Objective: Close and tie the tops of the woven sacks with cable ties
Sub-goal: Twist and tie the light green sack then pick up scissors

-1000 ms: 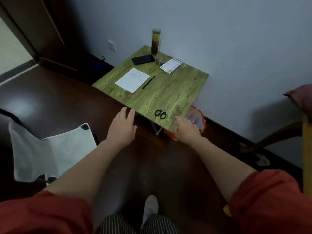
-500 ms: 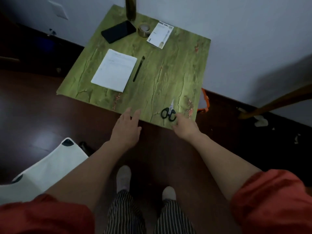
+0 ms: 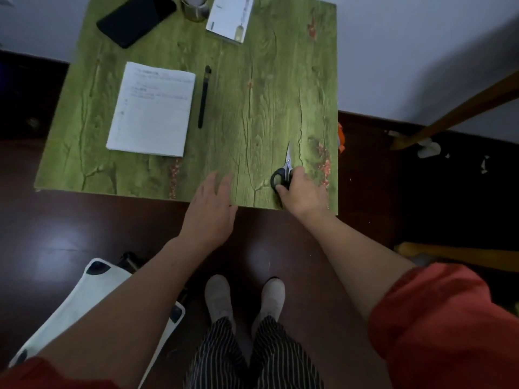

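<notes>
A slim black strip (image 3: 202,96) with a small knob at its far end lies flat on the green wood-grain square table (image 3: 252,80), just beside a white lined sheet of paper (image 3: 151,110). I cannot tell whether it is a cable tie or a pen. An orange sliver (image 3: 340,136) shows past the table's right edge, too hidden to tell whether it is a sack.

The right hand (image 3: 304,192) has its fingers curled round the black handles of a pair of steel-bladed scissors (image 3: 280,175) near the table's near right corner, with the blades pointing away. The left hand (image 3: 210,209) hovers at the near edge, fingers straight and loosely together, holding nothing.

There are one strip, one pair of scissors, one sheet, one black phone (image 3: 136,18), one roll of tape (image 3: 193,8), one white printed card (image 3: 230,16) and two pale shoes (image 3: 219,299).
</notes>
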